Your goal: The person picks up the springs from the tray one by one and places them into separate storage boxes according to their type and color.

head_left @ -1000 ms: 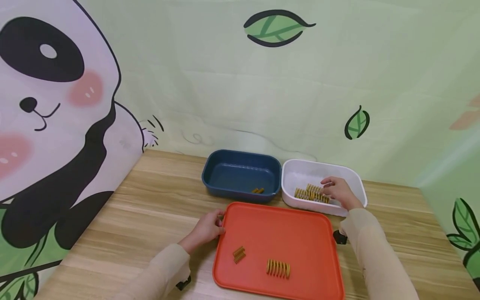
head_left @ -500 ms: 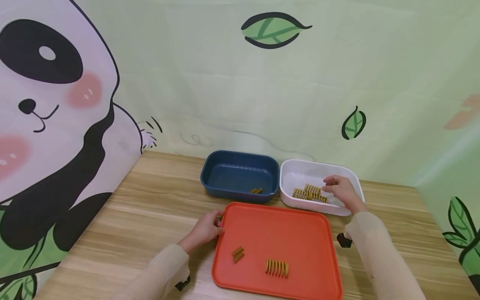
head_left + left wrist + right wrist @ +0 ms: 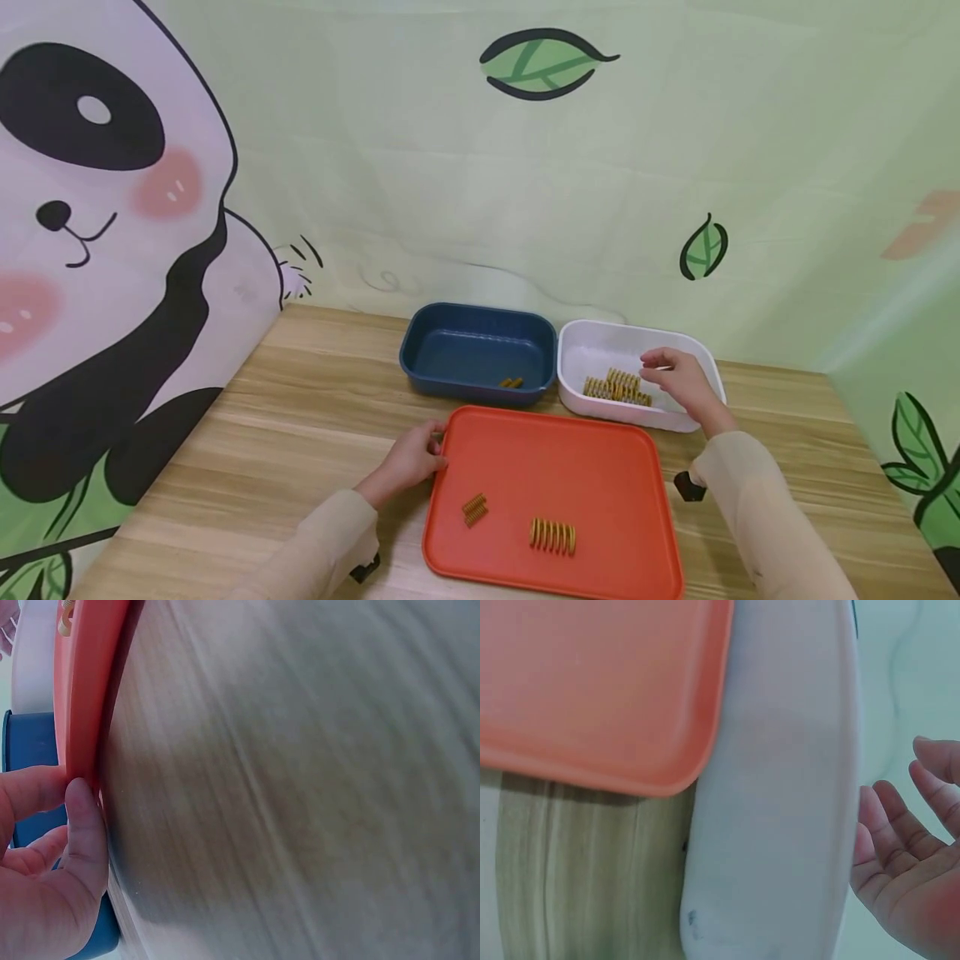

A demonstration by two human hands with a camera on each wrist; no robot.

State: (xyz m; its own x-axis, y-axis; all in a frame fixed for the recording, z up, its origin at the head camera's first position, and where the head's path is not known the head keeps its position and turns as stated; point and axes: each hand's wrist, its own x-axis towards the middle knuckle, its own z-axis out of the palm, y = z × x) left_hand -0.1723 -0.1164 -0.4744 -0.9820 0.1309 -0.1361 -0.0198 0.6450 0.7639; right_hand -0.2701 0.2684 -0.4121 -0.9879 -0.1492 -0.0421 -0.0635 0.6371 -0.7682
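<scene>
My left hand (image 3: 408, 457) pinches the left rim of a red tray (image 3: 570, 458), thumb and forefinger meeting at the edge in the left wrist view. On that tray lie a large golden coil spring (image 3: 552, 537) and, to its left, small thin springs (image 3: 475, 509) side by side. Over the right part of a white bin (image 3: 592, 335) hovers my right hand (image 3: 682, 383), fingers loosely bent with nothing between them. Left of its fingertips several large golden springs (image 3: 618, 388) lie inside the bin. In the right wrist view the bin's wall (image 3: 780, 795) hides them.
A dark blue bin (image 3: 450, 390) stands left of the white one, with small golden springs (image 3: 512, 383) in its front right corner. Both bins sit behind the tray on a wooden table (image 3: 315, 367). A printed cloth backdrop (image 3: 420, 167) rises behind the table.
The camera view has shifted slightly. My right hand stays over the white bin with only a small movement; my left hand keeps its hold on the tray rim.
</scene>
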